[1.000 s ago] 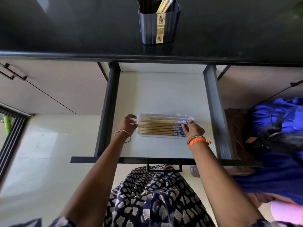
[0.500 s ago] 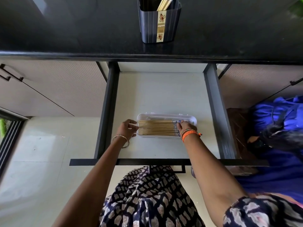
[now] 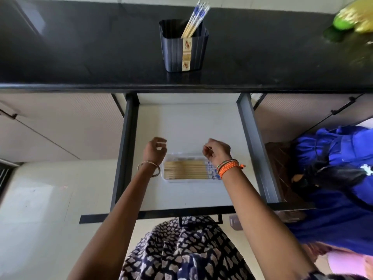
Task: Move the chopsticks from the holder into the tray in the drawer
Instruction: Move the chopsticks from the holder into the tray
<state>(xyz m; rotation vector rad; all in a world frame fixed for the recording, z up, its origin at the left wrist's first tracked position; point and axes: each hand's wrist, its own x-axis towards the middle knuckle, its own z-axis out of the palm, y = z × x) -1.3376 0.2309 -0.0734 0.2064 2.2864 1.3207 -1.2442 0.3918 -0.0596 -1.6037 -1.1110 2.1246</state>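
A clear plastic tray lies in the open white drawer. Several wooden chopsticks with blue-patterned ends lie side by side in it. My left hand hovers above the tray's left end, fingers loosely curled, holding nothing. My right hand hovers above the tray's right end, fingers also loosely curled and empty. On the black counter stands a dark ribbed holder with several more chopsticks leaning out of it to the right.
Dark drawer rails run along both sides, and the drawer's front bar is near my body. A person in blue crouches at the right. A green and yellow item sits at the counter's far right.
Both hands have lifted off the tray and the chopsticks and moved up toward the counter. The view has tilted upward, showing more of the holder.
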